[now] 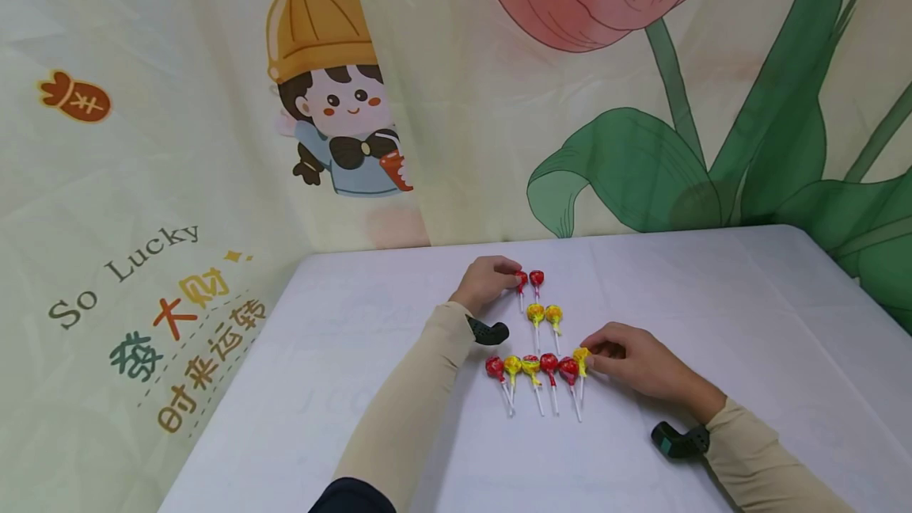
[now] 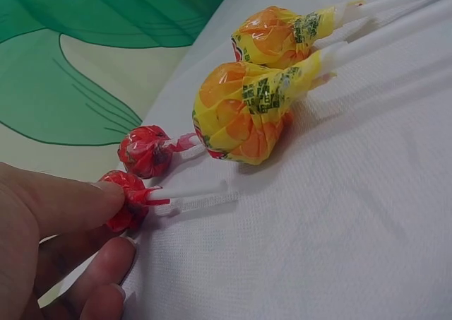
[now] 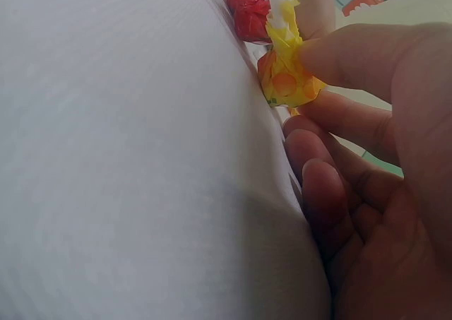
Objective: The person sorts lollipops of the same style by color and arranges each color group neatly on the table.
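At the back of the table my left hand pinches a red lollipop by its wrapped head. Another red lollipop lies just to its right. In front of these are two yellow lollipops, sticks toward me. My right hand pinches a yellow lollipop between thumb and fingers, at the right end of the front row. Along that row to its left lie red lollipops and yellow lollipops, several in all, side by side with their sticks toward me.
A white cloth covers the table. Its back edge meets a printed backdrop with a cartoon figure, a tulip and lettering. A dark band sits on the left wrist and another dark band on the right.
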`<action>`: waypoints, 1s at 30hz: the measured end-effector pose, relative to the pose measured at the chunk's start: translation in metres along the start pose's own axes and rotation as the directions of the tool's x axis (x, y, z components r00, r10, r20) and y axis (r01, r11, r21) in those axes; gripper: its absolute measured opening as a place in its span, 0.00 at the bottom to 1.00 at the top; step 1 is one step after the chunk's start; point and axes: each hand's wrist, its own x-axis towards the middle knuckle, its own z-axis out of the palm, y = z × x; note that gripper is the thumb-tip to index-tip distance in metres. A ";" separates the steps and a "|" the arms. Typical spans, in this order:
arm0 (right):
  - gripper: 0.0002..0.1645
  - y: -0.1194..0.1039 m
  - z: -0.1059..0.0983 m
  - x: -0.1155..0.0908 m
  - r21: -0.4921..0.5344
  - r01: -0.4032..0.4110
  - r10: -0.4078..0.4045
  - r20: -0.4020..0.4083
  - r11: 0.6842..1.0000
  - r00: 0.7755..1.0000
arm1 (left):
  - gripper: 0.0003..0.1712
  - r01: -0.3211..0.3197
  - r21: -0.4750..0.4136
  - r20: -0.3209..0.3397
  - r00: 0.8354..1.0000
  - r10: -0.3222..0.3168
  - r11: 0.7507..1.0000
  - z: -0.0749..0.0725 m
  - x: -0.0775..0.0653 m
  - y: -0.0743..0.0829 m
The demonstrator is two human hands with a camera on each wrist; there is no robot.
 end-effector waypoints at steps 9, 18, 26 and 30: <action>0.15 0.001 0.000 0.000 0.002 0.005 -0.005 -0.004 1.000 1.000 | 0.12 0.001 0.006 -0.009 1.000 -0.001 1.000 0.001 -0.002 0.001; 0.13 0.002 0.001 0.000 0.009 0.016 -0.016 -0.006 1.000 1.000 | 0.12 0.039 -0.012 -0.003 0.999 -0.039 0.999 0.001 -0.003 0.003; 0.14 0.002 0.001 0.000 0.004 0.015 -0.015 -0.006 1.000 1.000 | 0.12 0.027 -0.011 -0.005 1.000 -0.027 1.000 0.001 -0.002 0.001; 0.15 0.003 0.001 0.001 -0.001 0.012 -0.012 -0.008 1.000 1.000 | 0.12 0.014 -0.008 -0.004 1.000 -0.014 1.000 0.001 -0.002 0.001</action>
